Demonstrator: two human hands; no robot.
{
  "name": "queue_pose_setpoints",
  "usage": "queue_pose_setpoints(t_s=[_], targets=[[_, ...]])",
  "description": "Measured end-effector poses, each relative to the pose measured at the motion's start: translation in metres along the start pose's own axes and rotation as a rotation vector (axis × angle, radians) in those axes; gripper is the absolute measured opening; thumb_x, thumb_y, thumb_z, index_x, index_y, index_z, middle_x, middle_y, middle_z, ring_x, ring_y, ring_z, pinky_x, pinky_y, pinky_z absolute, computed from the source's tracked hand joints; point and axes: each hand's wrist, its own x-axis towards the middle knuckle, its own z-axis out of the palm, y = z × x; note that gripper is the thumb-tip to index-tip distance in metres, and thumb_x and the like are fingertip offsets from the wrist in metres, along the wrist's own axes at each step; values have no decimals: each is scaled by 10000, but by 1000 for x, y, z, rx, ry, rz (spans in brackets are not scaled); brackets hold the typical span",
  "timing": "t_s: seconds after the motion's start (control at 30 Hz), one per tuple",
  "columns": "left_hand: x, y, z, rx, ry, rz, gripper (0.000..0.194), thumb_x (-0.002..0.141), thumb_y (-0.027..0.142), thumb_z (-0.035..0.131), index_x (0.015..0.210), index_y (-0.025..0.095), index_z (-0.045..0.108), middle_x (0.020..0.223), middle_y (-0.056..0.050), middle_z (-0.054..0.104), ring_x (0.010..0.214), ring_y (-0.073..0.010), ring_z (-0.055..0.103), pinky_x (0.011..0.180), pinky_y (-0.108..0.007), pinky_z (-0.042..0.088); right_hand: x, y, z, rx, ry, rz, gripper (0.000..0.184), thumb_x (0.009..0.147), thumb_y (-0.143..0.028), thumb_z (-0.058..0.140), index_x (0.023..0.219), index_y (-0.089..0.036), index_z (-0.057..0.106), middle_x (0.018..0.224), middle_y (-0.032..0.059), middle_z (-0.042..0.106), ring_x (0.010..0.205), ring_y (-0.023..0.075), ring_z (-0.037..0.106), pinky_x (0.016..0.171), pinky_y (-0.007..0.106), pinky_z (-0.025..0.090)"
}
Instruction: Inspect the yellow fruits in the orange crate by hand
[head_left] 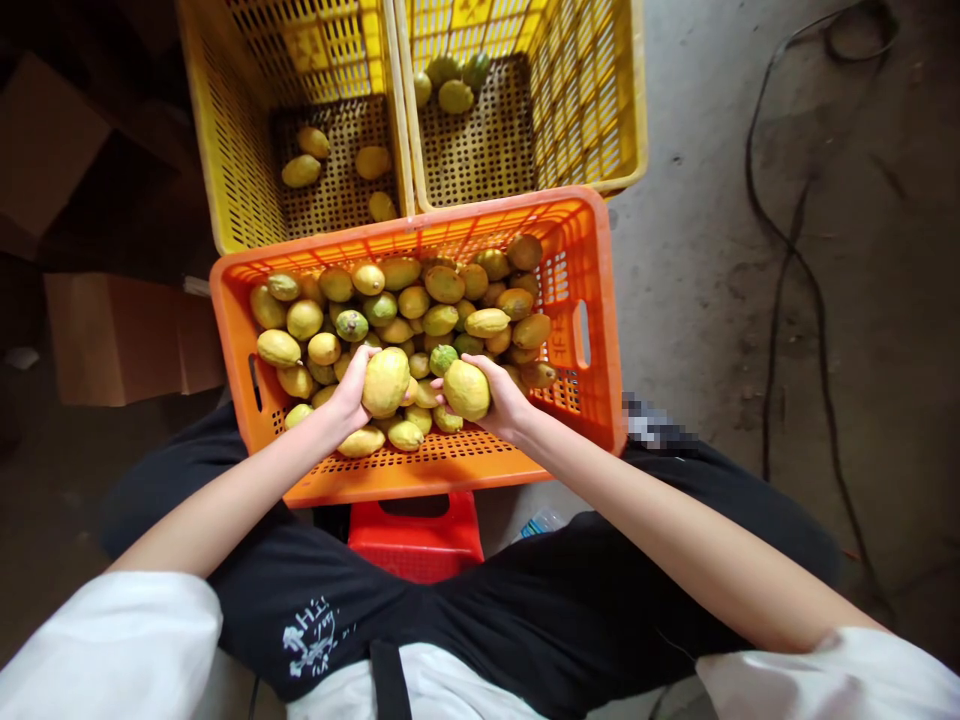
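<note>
An orange crate (577, 300) in front of me holds several yellow-green lemons. My left hand (351, 388) is closed around a large yellow lemon (385, 381) above the crate's near side. My right hand (501, 398) grips another yellow lemon (466, 389) just beside it. Both fruits are lifted slightly over the pile, and the two hands almost touch. Behind the orange crate stand two yellow crates: the left yellow crate (225, 150) holds several lemons, and the right yellow crate (600, 100) holds three greener ones at its far end.
A red stool (418, 538) sits under the orange crate between my knees. Cardboard boxes (120, 335) stand to the left in shadow. Black cables (795, 260) run across the concrete floor on the right.
</note>
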Motion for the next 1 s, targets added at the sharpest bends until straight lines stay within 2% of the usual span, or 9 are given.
queue_pose_setpoints(t_s=[0.2,0.33,0.43,0.57,0.7,0.83,1.0], targets=[[-5,0,4,36,12,-20,354,1018,312,483,1134,83,727,764,-127,776,611,-272,759,536,-367,657,0,0,0,58,93,15,187,1010,-375,630,932,-221,703,738,54,764,702,242,771,658,335,657],[-3,0,3,42,-5,-9,412,1062,322,447,1206,71,741,813,-150,805,651,-278,783,552,-354,656,-1,0,1,28,71,7,257,1027,-441,646,913,-223,721,737,50,765,683,223,757,653,312,645],[-1,-3,2,61,-41,-21,406,1097,349,456,1201,79,740,821,-152,807,630,-260,774,545,-335,649,2,2,1,-49,105,-56,250,1001,-456,701,896,-232,737,734,43,776,698,225,753,661,311,635],[-1,-7,0,133,-70,-4,375,1090,473,620,1101,113,724,801,-124,779,626,-243,762,526,-312,637,5,6,0,-159,115,-139,213,913,-437,834,889,-242,754,766,37,799,778,235,776,684,302,619],[-1,-8,-4,171,-68,113,221,981,320,827,1038,151,697,817,-77,766,705,-219,770,574,-269,627,1,5,2,-243,106,-180,248,880,-430,870,814,-239,727,763,12,787,714,188,727,605,261,564],[3,-7,-7,168,-71,134,184,965,297,810,1022,154,708,836,-88,773,759,-233,787,619,-280,636,-5,3,4,-271,80,-189,350,841,-458,921,759,-238,661,662,-20,704,611,157,687,542,239,546],[9,-7,-9,150,-53,162,226,940,358,784,1002,147,735,843,-85,790,707,-206,774,619,-255,621,-8,0,6,-284,98,-172,381,792,-431,989,820,-239,661,713,-1,727,640,177,734,524,247,592]])
